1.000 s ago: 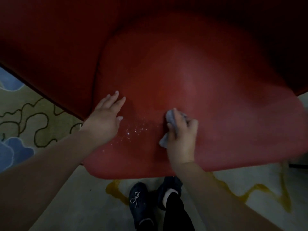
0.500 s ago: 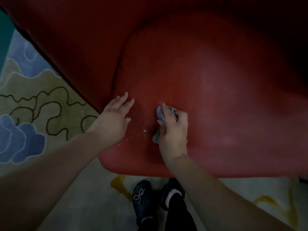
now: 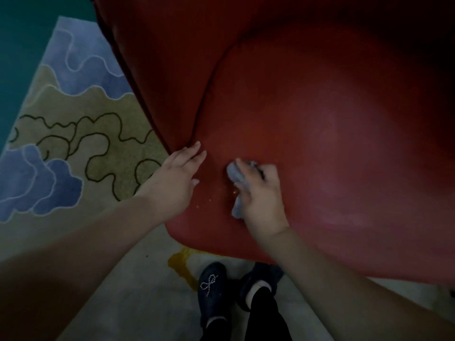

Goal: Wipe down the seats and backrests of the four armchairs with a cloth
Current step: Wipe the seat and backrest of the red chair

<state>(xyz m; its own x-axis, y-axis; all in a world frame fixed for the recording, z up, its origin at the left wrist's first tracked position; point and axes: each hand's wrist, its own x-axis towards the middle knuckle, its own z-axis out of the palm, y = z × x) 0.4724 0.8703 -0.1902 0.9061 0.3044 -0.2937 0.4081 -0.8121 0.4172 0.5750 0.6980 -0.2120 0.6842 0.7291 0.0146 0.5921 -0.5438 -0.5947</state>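
Your left hand [image 3: 176,183] lies flat with straight fingers on the front left part of the red seat [image 3: 332,148], just beside the seam where the seat meets the armchair's side [image 3: 160,70]. It holds nothing. A few small pale crumbs [image 3: 209,199] lie on the seat between your two hands. Your right hand [image 3: 261,195] has its fingers curled around the grey cloth [image 3: 236,173] and presses it on the seat. Below the seat edge, your dark shoes [image 3: 211,284] stand on the patterned rug [image 3: 73,134].
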